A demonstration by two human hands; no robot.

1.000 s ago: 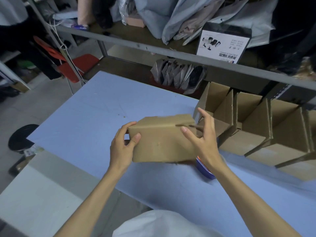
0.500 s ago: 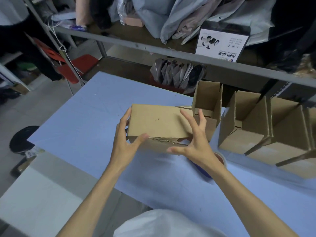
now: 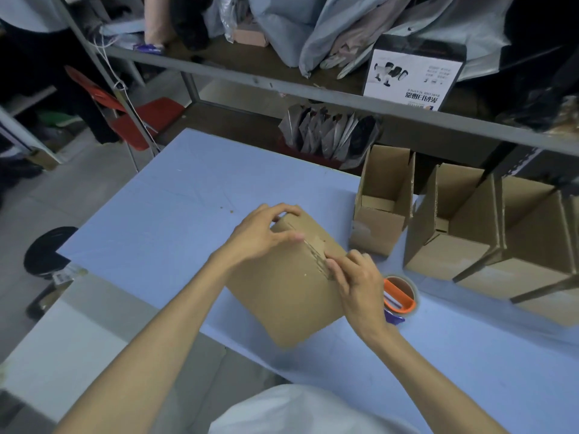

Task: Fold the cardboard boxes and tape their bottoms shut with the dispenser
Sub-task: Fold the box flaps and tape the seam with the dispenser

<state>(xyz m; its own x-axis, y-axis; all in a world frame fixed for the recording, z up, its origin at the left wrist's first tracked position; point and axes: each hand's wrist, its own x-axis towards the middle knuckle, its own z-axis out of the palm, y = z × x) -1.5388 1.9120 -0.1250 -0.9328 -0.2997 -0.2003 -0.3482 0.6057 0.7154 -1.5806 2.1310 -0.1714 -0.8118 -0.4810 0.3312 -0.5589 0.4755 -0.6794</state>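
Room's a cramped stockroom: a grey metal rack point(image 3: 282, 73) runs across the far side, stuffed with plastic bags and a white printed carton point(image 3: 410, 76), with foil pouches point(image 3: 329, 133) on the shelf below. In front of it is the blue table point(image 3: 163, 214), pretty scuffed, with a few crumbs on it. Far left there's a red folding chair point(image 3: 147, 117) and, nearer, a black stool point(image 3: 47, 252) on the grey floor.

A row of open boxes point(image 3: 454, 255) stands on the right of the table. The cardboard box point(image 3: 282, 299) being worked on sits near the middle, seam side up and skewed. The tape dispenser point(image 3: 401, 296), orange with a brown roll, lies just right of it.

The left hand point(image 3: 260, 236) grips the box's far corner, fingers curled over the edge. The right hand point(image 3: 360, 283) has its fingers pressed together, pushing on the seam.
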